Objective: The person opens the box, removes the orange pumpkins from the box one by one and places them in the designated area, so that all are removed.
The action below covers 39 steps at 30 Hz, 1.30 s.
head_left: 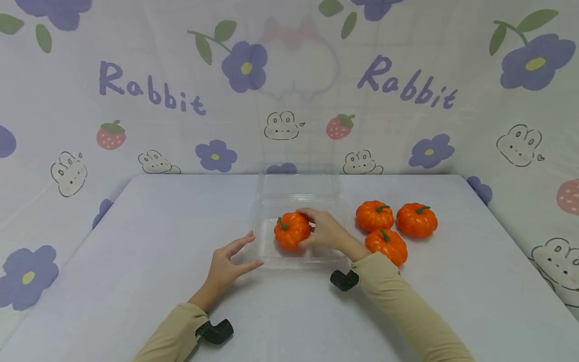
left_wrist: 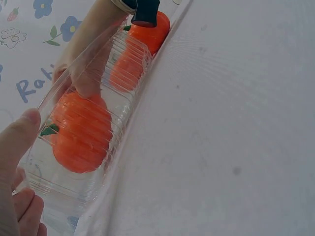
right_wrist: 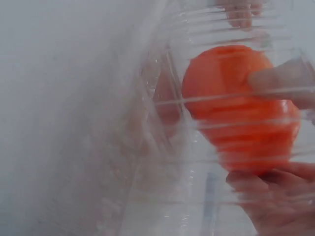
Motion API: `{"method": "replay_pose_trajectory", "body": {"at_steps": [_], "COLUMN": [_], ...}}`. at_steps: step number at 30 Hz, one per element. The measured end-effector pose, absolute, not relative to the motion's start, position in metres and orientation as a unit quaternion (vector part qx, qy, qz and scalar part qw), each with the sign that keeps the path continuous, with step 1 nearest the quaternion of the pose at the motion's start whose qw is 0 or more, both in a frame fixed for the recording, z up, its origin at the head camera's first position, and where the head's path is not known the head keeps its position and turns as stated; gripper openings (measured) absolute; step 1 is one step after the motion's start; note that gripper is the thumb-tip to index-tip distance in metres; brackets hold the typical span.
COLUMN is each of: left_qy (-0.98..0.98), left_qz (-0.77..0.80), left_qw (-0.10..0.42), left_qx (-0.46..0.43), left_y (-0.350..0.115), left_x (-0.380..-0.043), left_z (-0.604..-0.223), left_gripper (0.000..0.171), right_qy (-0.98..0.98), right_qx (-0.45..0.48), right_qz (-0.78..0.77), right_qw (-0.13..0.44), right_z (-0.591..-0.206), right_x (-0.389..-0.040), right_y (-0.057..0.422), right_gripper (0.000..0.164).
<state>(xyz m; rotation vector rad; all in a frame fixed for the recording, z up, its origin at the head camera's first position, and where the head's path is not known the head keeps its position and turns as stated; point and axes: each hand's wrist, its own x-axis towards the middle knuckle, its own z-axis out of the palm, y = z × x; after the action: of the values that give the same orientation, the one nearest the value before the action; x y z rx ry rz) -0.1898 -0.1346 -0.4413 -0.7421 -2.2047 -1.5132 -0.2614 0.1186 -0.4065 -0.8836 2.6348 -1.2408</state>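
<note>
An orange toy pumpkin (head_left: pixel 291 231) with a green stem sits inside a clear plastic box (head_left: pixel 267 261), its stem tipped to the left. My right hand (head_left: pixel 327 230) reaches in over the box's right side and holds this pumpkin between thumb and fingers. Through the ribbed wall, the right wrist view shows the same pumpkin (right_wrist: pixel 236 108) with the thumb on one side and fingertips on the other. My left hand (head_left: pixel 226 266) is at the box's front left corner, thumb and fingers spread along its edge; its thumb (left_wrist: pixel 22 130) lies at the rim in the left wrist view.
Right of the box, close together, are three more orange pumpkins: one at the back (head_left: pixel 374 216), one farther right (head_left: pixel 417 220), and one in front (head_left: pixel 386 246) partly behind the right sleeve. The box's clear lid (head_left: pixel 298 183) stands open at the back, near the printed curtain (head_left: pixel 280 100).
</note>
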Motion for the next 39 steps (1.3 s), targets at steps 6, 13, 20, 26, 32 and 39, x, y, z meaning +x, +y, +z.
{"method": "replay_pose_trajectory", "body": {"at_steps": [6,13,20,26,32,39], "left_qy": [-0.781,-0.779,-0.775,-0.772,-0.775,-0.773], "left_qz": [-0.532,-0.534,-0.540,-0.543,-0.541,-0.540], "left_qw": [0.186,0.187,0.185,0.185,0.185,0.192], "left_qx": [-0.269,-0.270,-0.273,-0.274,-0.271,-0.271], "left_y": [-0.135,-0.135,-0.135,-0.134,-0.134,-0.135], "left_x": [-0.190,-0.189,-0.191,-0.192,-0.191,-0.190], "left_z": [-0.442,-0.442,-0.442,-0.442,-0.441,-0.440], "left_gripper": [0.049,0.049,0.049,0.050,0.049,0.048], "right_qy": [0.842,0.814,0.795,0.788,0.778,0.772], "right_qx": [-0.254,-0.185,-0.157,-0.155,-0.149,-0.131], "right_qz": [-0.471,-0.548,-0.585,-0.594,-0.610,-0.621], "right_qw": [0.063,0.063,0.045,0.040,0.028,0.036], "right_z": [-0.411,-0.409,-0.402,-0.400,-0.396,-0.392], "right_x": [-0.261,-0.261,-0.257,-0.252,-0.247,-0.238], "right_y": [0.119,0.125,0.135,0.143,0.149,0.156], "right_gripper": [0.069,0.073,0.075,0.073,0.069,0.073]}}
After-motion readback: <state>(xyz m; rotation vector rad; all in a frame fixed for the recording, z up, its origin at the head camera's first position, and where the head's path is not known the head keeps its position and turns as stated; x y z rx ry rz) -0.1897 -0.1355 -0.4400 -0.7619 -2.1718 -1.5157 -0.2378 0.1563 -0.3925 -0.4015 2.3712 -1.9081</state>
